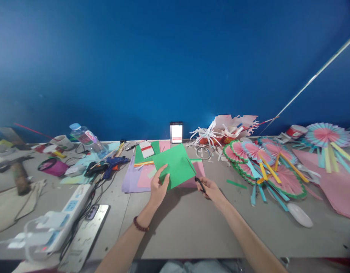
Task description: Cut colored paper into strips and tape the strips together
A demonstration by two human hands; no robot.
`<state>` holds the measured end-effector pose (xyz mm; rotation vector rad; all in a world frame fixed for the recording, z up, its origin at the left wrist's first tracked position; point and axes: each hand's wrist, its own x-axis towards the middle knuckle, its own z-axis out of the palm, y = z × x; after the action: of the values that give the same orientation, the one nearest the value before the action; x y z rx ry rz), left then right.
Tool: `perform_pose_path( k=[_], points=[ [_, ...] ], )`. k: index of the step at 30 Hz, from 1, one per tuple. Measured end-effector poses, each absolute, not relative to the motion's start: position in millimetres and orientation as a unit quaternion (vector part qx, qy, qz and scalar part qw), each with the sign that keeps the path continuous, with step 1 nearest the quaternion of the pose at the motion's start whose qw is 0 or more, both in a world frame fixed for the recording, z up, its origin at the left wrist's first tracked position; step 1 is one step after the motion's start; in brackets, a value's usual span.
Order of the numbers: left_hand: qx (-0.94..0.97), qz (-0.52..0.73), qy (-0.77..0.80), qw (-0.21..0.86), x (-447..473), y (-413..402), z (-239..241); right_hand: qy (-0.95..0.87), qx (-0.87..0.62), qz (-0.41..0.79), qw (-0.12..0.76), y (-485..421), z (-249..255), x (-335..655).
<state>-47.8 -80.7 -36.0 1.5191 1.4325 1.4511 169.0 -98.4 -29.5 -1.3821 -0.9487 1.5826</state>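
Note:
A green sheet of paper (176, 167) is held up and tilted over the middle of the table, its lower left edge pinched in my left hand (159, 184). My right hand (210, 188) grips dark-handled scissors (201, 184) at the sheet's lower right corner. The blades lie near the right edge, where a narrow dark line shows along the paper; I cannot make out whether they are apart. Beneath the green sheet lie pink and purple sheets (129, 182). To the right a thin green strip (236, 184) rests on the table.
Pleated paper fans (285, 178) with ribbons and a white computer mouse (300, 215) lie at right. On the left are a power strip (68, 216), a phone (86, 235), a blue glue gun (113, 163), a water bottle (88, 140) and a hammer (19, 174). A blue wall (163, 68) stands behind.

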Motion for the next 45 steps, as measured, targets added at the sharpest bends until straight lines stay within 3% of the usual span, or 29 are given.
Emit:
perform_pose_path(
  k=[45],
  points=[
    [0.567, 0.538, 0.532, 0.326, -46.2, -82.0, -37.8, -0.377, -0.542, 0.625, 0.417, -96.0, -38.8, 171.9]
  ],
)
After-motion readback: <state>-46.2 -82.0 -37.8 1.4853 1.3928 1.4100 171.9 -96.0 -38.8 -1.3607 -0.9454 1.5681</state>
